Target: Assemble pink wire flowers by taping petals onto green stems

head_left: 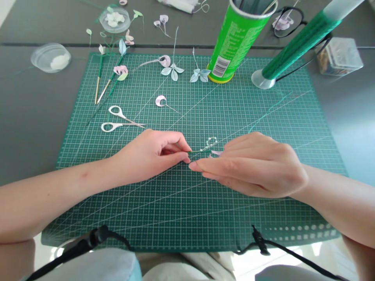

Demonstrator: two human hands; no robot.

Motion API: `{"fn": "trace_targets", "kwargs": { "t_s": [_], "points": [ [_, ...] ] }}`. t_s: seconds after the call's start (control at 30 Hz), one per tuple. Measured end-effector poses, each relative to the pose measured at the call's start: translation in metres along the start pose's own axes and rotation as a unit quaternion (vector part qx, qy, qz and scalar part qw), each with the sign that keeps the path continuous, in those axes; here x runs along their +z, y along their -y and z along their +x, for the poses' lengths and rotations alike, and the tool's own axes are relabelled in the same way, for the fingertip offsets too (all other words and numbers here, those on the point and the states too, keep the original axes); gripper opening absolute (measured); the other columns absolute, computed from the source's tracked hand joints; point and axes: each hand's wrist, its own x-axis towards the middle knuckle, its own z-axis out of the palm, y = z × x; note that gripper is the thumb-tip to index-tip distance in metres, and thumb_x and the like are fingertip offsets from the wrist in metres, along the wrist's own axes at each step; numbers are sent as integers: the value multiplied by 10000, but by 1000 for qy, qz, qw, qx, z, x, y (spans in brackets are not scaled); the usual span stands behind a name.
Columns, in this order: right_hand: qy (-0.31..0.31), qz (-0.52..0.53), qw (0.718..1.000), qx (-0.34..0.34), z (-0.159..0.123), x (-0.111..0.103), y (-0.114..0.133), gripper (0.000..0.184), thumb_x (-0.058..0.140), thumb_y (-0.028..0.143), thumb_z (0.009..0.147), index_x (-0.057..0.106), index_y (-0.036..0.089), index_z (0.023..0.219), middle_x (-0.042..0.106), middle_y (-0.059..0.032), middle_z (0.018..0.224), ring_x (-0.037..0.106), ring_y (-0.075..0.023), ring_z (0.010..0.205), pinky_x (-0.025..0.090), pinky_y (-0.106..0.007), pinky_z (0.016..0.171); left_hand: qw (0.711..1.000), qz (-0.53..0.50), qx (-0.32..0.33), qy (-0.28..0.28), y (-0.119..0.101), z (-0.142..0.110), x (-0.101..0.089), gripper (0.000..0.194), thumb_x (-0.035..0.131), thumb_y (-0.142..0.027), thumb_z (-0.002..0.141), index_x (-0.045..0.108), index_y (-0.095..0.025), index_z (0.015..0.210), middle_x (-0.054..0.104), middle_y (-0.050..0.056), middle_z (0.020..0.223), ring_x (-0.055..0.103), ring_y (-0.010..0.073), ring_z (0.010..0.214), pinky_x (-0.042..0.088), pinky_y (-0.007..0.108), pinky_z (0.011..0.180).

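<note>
My left hand (159, 154) pinches a thin green-wrapped stem (200, 152) between thumb and fingertips, above the cutting mat. A small loop of pale beads (211, 141) stands out from the stem, and a pale purple petal (216, 154) shows at its right end, partly covered by my right hand (252, 166). The fingers of that hand are pressed together, their tips just below the stem; whatever they grip is too small or hidden to make out. White-handled scissors (116, 125) lie with their handles apart, beyond my left wrist.
The green cutting mat (175, 218) covers the table's middle. Beyond my hands lie a wire-stemmed purple petal (159, 101) and blue flowers (173, 72). A green can (231, 43), a green thread cone (299, 47) and a clear box (340, 56) stand at back right. Wrapped sticks (99, 78) lie back left.
</note>
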Motion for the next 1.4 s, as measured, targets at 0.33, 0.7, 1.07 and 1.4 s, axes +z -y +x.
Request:
{"fn": "trace_targets", "kwargs": {
  "t_s": [0.33,0.7,1.07,1.4],
  "points": [
    [-127,-2,985,120,2,2,4,219,620,266,1066,830,275,1127,827,8,822,699,-106,560,551,-236,507,995,45,59,67,0,-6,0,72,700,-210,948,755,-223,903,835,-38,804,726,120,603,500,208,564],
    [-142,2,971,194,5,8,-3,248,609,355,1071,845,279,1064,841,-2,855,585,-91,480,500,-246,474,995,19,62,76,1,-9,1,40,704,-205,956,734,-216,932,862,-19,873,825,159,782,604,234,709],
    [-120,25,963,238,9,9,-10,246,611,338,1065,843,272,1012,801,11,785,595,-107,535,487,-269,513,996,-11,79,47,1,-10,3,29,738,-217,942,762,-230,936,864,-11,898,829,173,796,628,245,700],
    [-120,16,961,249,10,9,-14,259,612,351,1065,832,252,972,742,18,698,540,-106,520,431,-268,496,995,-13,102,-5,-5,-12,2,53,729,-193,933,762,-229,912,857,19,866,784,166,672,532,230,541]
  ]
}}
